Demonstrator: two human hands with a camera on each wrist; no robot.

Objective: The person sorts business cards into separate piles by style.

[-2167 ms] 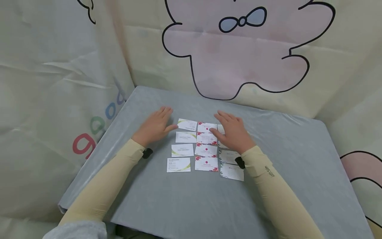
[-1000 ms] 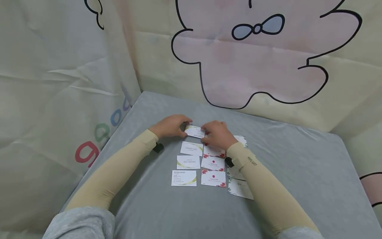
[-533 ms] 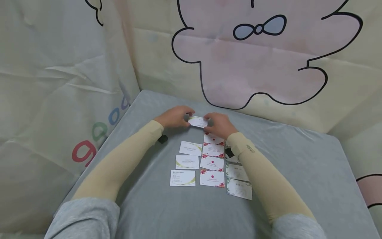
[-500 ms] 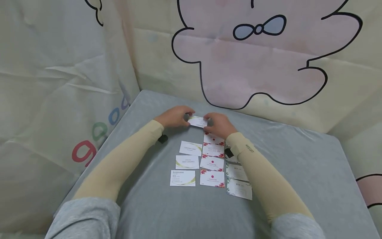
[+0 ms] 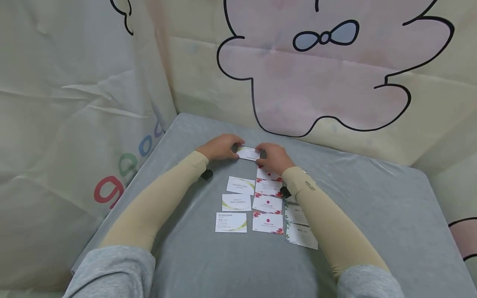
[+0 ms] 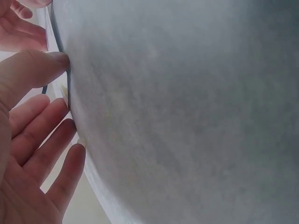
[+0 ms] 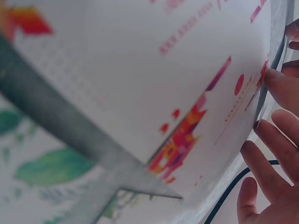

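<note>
The white rectangular paper card with yellow-green curves [image 5: 248, 153] had moved farther from me than it was 1 second earlier, and a gap of cloth now lay between it and the next card of its pattern. I held it with 2 hands: my left hand [image 5: 222, 147] pinched its left end between thumb and finger, and my right hand [image 5: 275, 158] pinched its right end the same way. I could not tell whether it was raised off the grey cloth-covered table [image 5: 186, 269].

Nearer me, 3 flat white cards with yellow-green curves [image 5: 238, 202] made the left column. Beside them lay 4 white cards with red flower corners [image 5: 267, 203], then a column of white cards with green leaf corners [image 5: 302, 236], partly hidden by my right beige sleeve [image 5: 331, 223], so I could not count that 1 fully.

As I judged it, the grouping into 3 columns by pattern was done. What seemed left was settling the 1 card in my fingers; the left column also looked looser than the middle 1.
</note>
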